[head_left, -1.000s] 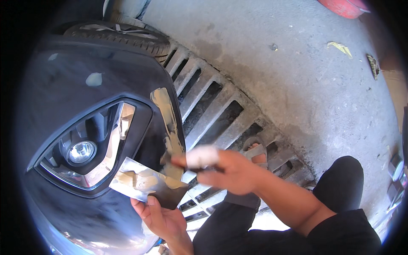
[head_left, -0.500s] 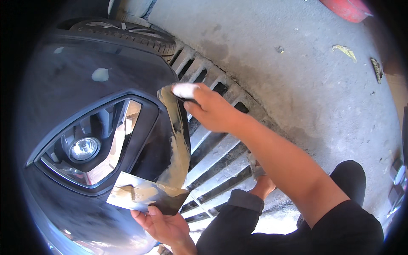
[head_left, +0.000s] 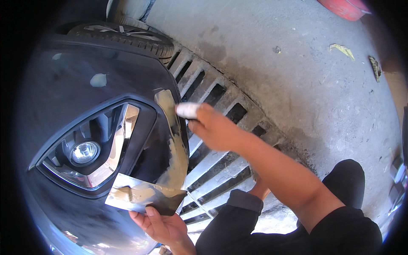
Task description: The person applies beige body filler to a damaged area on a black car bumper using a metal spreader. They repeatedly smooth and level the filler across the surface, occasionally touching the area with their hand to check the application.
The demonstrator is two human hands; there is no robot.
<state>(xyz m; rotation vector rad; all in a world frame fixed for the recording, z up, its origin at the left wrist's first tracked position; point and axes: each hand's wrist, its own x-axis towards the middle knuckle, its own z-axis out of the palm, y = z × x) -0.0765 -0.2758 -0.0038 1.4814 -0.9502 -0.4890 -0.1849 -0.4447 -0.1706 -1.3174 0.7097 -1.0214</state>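
Where the right hand works: right hand point(head_left: 214, 127) is at the outer edge of the dark car panel point(head_left: 63, 102), by the upper part of the beige strip point(head_left: 178, 157); touching or just beside, can't tell.
Right grip: fingers bunched, white wrap point(head_left: 188, 110) on the leading one; whether they pinch a tool, can't tell.
Left grip: left hand point(head_left: 165, 229) pinches the near edge of a metal plate point(head_left: 163, 203), thumb at that edge.
Metal plate: below the headlight point(head_left: 85, 153), slanted in view, beige paste point(head_left: 127, 194) smeared on its face; overlaps the strip's lower end, contact unclear.
Beige strip: runs down the panel's outer edge, right of the headlight; coverage uneven.
Change: right hand sits a little lower along the strip than half a second ago, when it is at the top end; one second ago it is over by the plate. Left hand and plate stay about put.
Meaning: probably a downward spreading stroke, paste freshly taken from the plate; strip looks unfinished.
Hidden: anything inside the right hand; left fingertips behind the plate; strip's lowest end, behind the plate.
Cut off: wheel point(head_left: 146, 47) partly behind the panel; red container point(head_left: 346, 9) at the top rim.
Hard to read: objects at the far right rim, dark and bent by the lens.
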